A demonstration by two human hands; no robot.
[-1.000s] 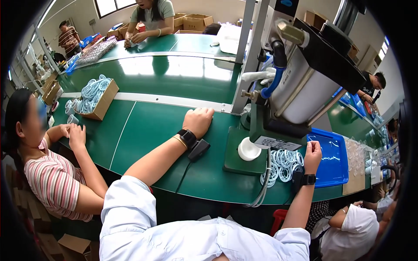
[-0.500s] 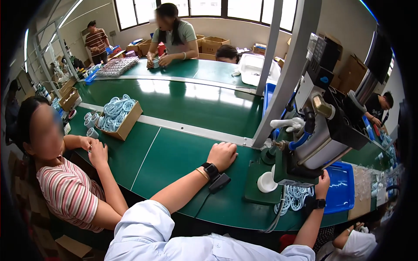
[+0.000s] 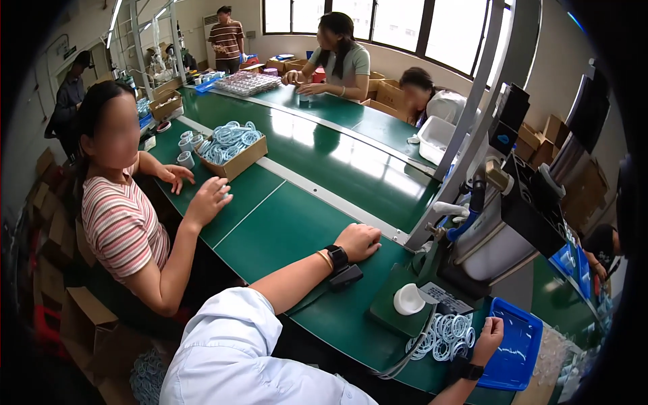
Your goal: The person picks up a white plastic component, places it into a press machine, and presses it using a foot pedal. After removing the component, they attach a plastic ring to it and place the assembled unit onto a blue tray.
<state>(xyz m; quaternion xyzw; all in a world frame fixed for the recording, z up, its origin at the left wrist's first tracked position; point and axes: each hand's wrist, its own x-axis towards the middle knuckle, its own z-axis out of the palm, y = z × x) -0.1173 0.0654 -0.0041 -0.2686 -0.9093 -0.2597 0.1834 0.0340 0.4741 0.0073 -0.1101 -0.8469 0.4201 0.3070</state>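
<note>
My left hand point(image 3: 360, 241) rests on the green tabletop point(image 3: 297, 219), its fingers curled down and nothing visible in them. On that wrist are a black watch and a thin bracelet, with a small black box on a cable beside the forearm. My right hand point(image 3: 489, 337) is closed at the near edge of a blue tray point(image 3: 534, 351); whatever its fingers may hold is hidden. Next to it lies a pile of light-blue rings point(image 3: 445, 335). A white round cup-like piece point(image 3: 409, 299) sits on the base of a green press machine point(image 3: 482, 246) between my hands.
On the left a person in a striped shirt point(image 3: 125, 229) sits close to my arm. A cardboard box of light-blue rings point(image 3: 251, 156) stands beyond, with small white-blue cups point(image 3: 185, 159) next to it. A grey metal post point(image 3: 466, 145) rises by the press. Other people work across the table.
My view has swung left and the scene has shifted. My right hand now shows beside the tray, clear of the press. The striped-shirt person's hands have moved apart.
</note>
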